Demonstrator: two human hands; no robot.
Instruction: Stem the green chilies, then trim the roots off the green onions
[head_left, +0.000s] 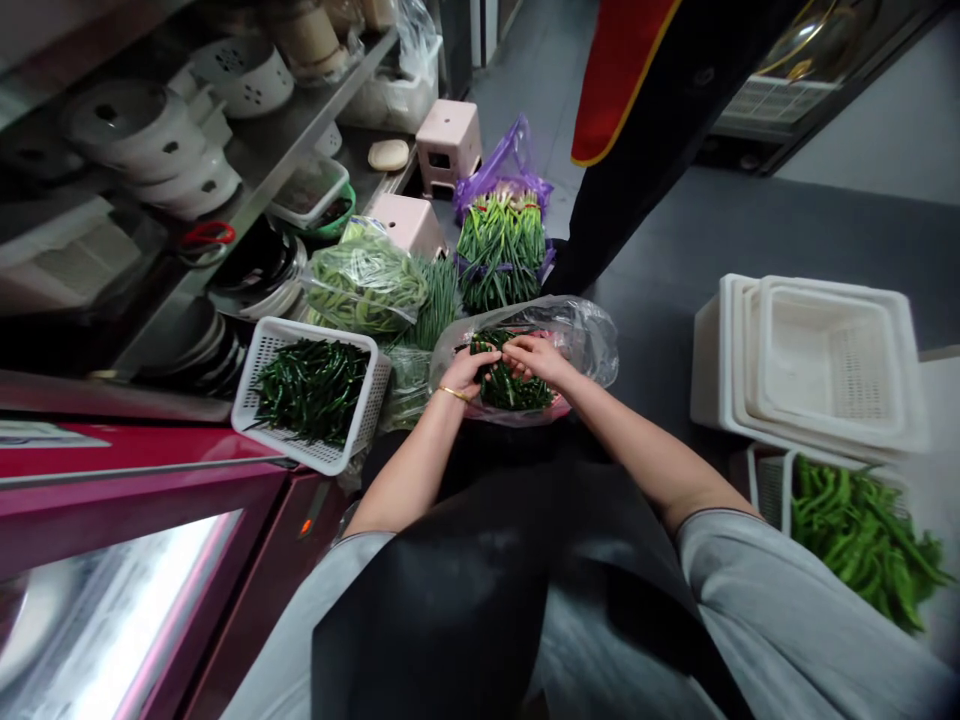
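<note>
In front of me an open clear plastic bag (592, 335) holds thin, dark green chilies (517, 390), with some pink showing at its side. My left hand (466, 372), a gold bangle at its wrist, is closed around a few chilies over the bag. The fingers of my right hand (538, 358) are pinched together close to my left thumb; whatever they grip is too small to tell. To the left of the bag stands a white basket (366, 440) with many more of the same dark chilies.
Bagged green beans (367, 285) and purple-wrapped scallions (502, 240) lie beyond the bag, near pink stools (450, 140). A person's dark trouser leg (615, 200) is close by. Stacked white baskets (825, 360) and lighter green peppers (862, 530) are at right; shelving (300, 150) runs along the left.
</note>
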